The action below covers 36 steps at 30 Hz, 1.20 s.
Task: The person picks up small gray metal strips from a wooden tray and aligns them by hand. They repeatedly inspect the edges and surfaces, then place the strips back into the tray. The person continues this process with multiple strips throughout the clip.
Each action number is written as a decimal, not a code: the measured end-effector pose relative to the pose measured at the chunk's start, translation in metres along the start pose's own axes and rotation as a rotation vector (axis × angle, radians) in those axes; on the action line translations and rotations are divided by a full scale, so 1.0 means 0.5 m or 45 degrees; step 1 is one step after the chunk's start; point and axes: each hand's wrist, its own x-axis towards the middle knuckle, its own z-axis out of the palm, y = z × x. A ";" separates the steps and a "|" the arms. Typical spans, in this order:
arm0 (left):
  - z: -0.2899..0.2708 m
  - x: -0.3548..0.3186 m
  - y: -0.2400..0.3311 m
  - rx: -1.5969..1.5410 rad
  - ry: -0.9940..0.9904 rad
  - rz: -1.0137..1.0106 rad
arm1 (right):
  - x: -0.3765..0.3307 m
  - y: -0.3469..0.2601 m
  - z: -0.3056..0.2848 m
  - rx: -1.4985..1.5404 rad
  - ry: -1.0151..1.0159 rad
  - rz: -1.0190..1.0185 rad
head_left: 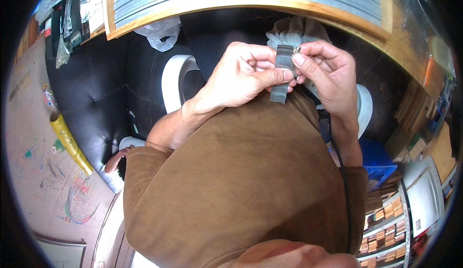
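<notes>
Both hands are up close in front of the chest here, working on a small grey metal strip (pixel 282 74). The left hand (pixel 243 75) is curled nearly shut, thumb and fingertips pinching the strip around its middle, so the lower end sticks out below the thumb. The right hand (pixel 325 70) is also mostly closed, fingers bent in, pinching the strip's top end; there may be a tiny bit of metal at its fingertips, too small to tell. The strip stands roughly upright between the two hands, just above the brown shirt (pixel 241 181). Behind the hands there's a grey cloth (pixel 299 29), and farther off a wooden bench edge (pixel 251 10). To the left is a black padded seat (pixel 106 89) with a white plastic bag (pixel 161 31) at its far end.
</notes>
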 end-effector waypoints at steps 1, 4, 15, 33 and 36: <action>0.001 0.000 0.000 -0.002 0.003 0.003 | 0.000 0.000 0.000 -0.001 0.003 0.003; 0.001 0.000 -0.004 -0.010 0.012 0.016 | 0.001 0.001 0.000 0.003 0.011 0.011; 0.004 0.002 -0.004 -0.031 0.053 0.003 | 0.000 -0.005 0.000 -0.002 0.049 0.043; -0.004 0.006 -0.015 0.185 0.046 -0.071 | -0.004 -0.007 -0.010 -0.096 0.062 0.075; 0.001 0.007 -0.002 0.120 0.077 -0.096 | -0.010 -0.040 -0.023 -0.186 0.176 0.060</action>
